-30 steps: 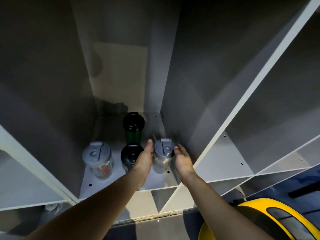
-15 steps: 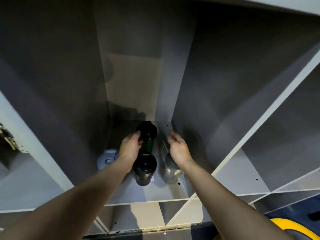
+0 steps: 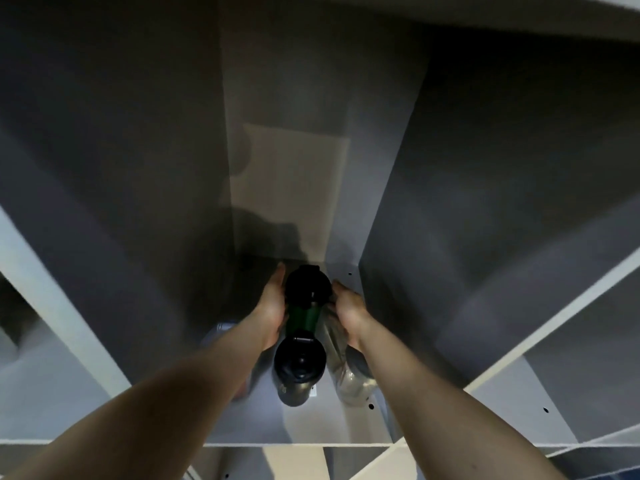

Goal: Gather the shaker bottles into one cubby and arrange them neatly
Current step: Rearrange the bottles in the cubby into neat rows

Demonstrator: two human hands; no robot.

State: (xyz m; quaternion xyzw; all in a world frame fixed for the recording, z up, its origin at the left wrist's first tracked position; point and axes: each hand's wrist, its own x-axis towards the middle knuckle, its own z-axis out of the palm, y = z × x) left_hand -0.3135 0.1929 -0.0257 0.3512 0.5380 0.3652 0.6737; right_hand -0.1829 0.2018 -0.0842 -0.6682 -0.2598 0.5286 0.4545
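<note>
A grey shelf unit (image 3: 485,168) fills the view, and both bare arms reach into its middle cubby (image 3: 311,424), whose floor carries all the bottles that can be seen. The left hand (image 3: 272,306) and the right hand (image 3: 349,311) sit on either side of the green bottle (image 3: 304,315), which stands upright at the far end of the cubby under a black lid. Both palms press against its sides. The left fingers (image 3: 278,277) lie straight along the lid; the right fingers (image 3: 337,289) curl round the other side, so the bottle is clasped between the two hands.

Just near of it stands a dark bottle (image 3: 299,372) with a round black lid, upright and in line with the green one. To its right, close to the cubby's right wall, is a clear bottle (image 3: 349,379), half hidden under the right wrist. On the left, a grey-lidded bottle (image 3: 221,332) shows only a sliver behind the left forearm; whether it touches its neighbour cannot be told.
</note>
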